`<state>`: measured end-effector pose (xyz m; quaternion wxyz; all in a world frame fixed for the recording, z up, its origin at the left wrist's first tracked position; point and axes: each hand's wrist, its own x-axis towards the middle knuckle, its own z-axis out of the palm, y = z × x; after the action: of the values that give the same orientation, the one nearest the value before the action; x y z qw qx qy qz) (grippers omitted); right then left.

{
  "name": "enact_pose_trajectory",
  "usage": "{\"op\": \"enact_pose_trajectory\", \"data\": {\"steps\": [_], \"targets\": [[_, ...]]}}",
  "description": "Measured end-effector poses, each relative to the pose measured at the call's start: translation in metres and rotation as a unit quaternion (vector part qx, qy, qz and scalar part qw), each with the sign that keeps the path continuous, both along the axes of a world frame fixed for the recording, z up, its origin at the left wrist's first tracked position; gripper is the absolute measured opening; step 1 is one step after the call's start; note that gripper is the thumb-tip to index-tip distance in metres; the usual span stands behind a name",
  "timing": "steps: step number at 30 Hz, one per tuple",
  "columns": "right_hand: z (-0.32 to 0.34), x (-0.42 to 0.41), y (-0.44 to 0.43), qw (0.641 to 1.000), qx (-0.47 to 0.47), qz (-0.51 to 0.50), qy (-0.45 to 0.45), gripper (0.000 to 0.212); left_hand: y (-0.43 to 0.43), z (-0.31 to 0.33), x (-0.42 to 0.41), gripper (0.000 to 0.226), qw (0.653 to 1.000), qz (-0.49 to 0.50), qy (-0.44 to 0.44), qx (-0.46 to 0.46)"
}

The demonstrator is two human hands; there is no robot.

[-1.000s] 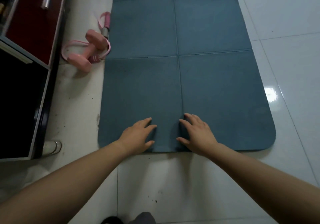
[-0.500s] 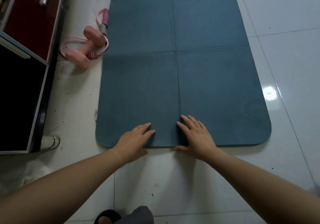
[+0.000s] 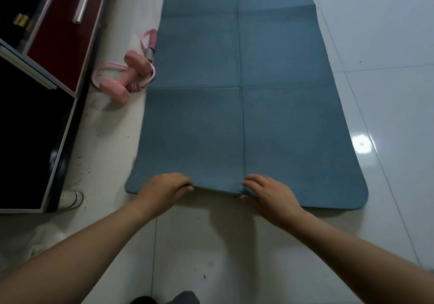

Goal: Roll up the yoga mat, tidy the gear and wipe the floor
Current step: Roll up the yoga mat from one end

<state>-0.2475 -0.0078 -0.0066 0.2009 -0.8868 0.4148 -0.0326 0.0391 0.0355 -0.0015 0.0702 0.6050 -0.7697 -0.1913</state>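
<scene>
A blue yoga mat point(image 3: 237, 106) lies flat on the white tiled floor, running away from me, with fold creases across it. My left hand point(image 3: 164, 188) grips the mat's near edge left of the centre crease, fingers curled over it. Just right of the crease, my right hand point(image 3: 267, 192) pinches the same edge. Between the hands the edge is lifted slightly off the floor. A pink dumbbell point(image 3: 126, 76) and a pink resistance band with handles point(image 3: 150, 43) lie beside the mat's left edge.
A low cabinet point(image 3: 35, 106) with a dark red drawer and black front stands along the left, on a white round foot point(image 3: 71, 199). The floor point(image 3: 211, 256) near me shows dark specks. Glossy tiles point(image 3: 387, 92) stretch to the right of the mat.
Both hands went from lying flat on the mat's near end to curling around its edge, and the edge between them has lifted a little.
</scene>
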Motion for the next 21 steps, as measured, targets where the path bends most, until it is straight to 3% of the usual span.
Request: {"op": "enact_pose_trajectory", "data": {"steps": [4, 8, 14, 21], "targets": [[0.026, 0.002, -0.009, 1.000, -0.007, 0.005, -0.001, 0.023, -0.016, 0.028, -0.011, 0.034, 0.996, 0.030, -0.011, -0.088], [0.062, -0.007, -0.031, 0.998, 0.047, -0.009, 0.047, 0.026, -0.035, 0.054, -0.013, 0.035, 0.992, 0.036, -0.011, -0.122], [0.109, -0.028, -0.079, 0.997, 0.038, -0.044, 0.059, 0.021, -0.066, 0.086, -0.007, 0.035, 0.985, 0.018, -0.008, -0.171], [0.094, -0.023, -0.083, 0.995, 0.022, -0.089, -0.029, 0.017, -0.056, 0.084, -0.001, 0.015, 0.993, 0.002, -0.028, -0.115]]}}
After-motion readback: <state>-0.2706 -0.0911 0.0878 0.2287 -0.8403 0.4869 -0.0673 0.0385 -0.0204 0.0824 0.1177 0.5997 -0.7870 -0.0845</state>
